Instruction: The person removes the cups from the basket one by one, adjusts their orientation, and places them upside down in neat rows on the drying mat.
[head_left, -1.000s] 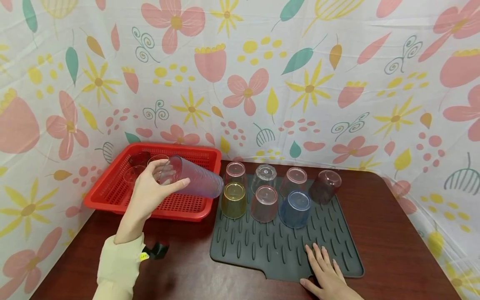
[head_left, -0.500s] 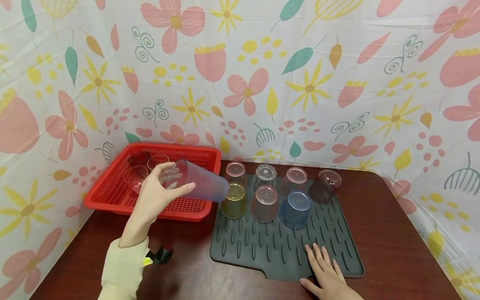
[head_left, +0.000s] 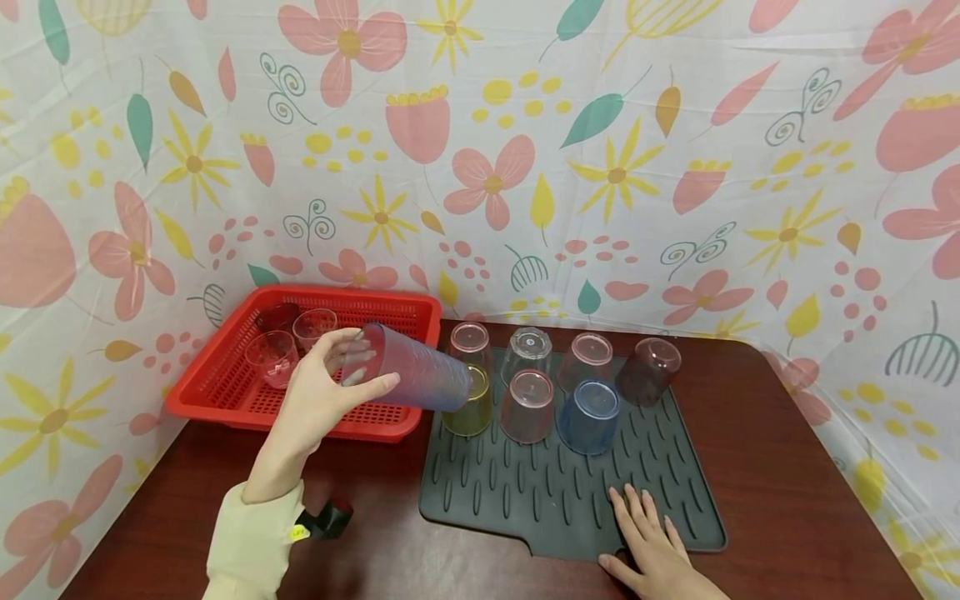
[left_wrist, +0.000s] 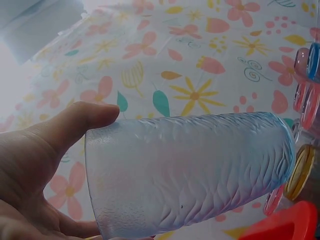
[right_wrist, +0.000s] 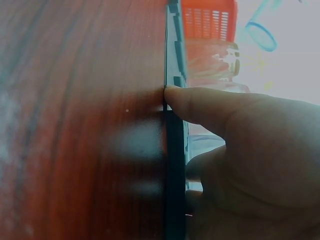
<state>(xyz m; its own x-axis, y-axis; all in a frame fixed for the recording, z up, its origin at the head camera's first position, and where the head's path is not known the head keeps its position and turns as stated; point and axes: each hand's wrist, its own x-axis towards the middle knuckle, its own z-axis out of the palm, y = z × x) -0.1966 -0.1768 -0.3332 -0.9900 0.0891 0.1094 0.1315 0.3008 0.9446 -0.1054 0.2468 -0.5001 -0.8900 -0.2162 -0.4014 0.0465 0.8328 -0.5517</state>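
My left hand (head_left: pixel 321 385) grips a tall blue-tinted tumbler (head_left: pixel 420 371) near its open rim, thumb on one side and fingers on the other. The tumbler lies almost sideways in the air, its base pointing right and overlapping the yellow glass (head_left: pixel 467 417) in the head view. Wavy ridges cover the tumbler's wall (left_wrist: pixel 200 170) in the left wrist view. My right hand (head_left: pixel 651 550) rests with spread fingers on the front right of the grey drying mat (head_left: pixel 555 521); its thumb is at the mat's edge in the right wrist view.
Upside-down glasses stand in two rows on the mat, among them a blue glass (head_left: pixel 589 421), a pink glass (head_left: pixel 528 408) and a dark purple glass (head_left: pixel 649 372). Left of the mat, a red basket (head_left: pixel 397 427) holds several glasses, including a clear glass (head_left: pixel 272 360). A patterned cloth (head_left: pixel 480 125) hangs behind the table.
My left hand has carried the tumbler to the right and slightly down, from over the basket to beside and over the yellow glass. The right hand has stayed in place.
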